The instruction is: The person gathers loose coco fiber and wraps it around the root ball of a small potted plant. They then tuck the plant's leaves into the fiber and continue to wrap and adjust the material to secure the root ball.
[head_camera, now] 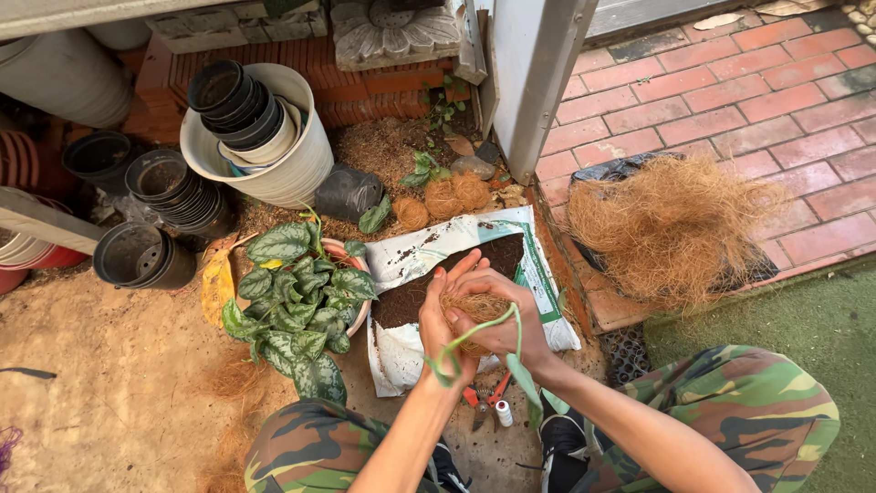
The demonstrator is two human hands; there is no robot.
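your left hand and right hand close together around a coir-wrapped cutting above the open soil bag. its green stem trails down toward you, long axis roughly vertical in view. the bag holds dark potting mix; the white bucket holds stacked black pots.

Both forearms reach forward, left hand and right hand cupped together, fingers curled inward.

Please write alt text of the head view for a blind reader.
Both hands, left hand and right hand, wrap a coconut fibre ball around a green plant cutting above an open soil bag. A potted leafy plant stands alongside.
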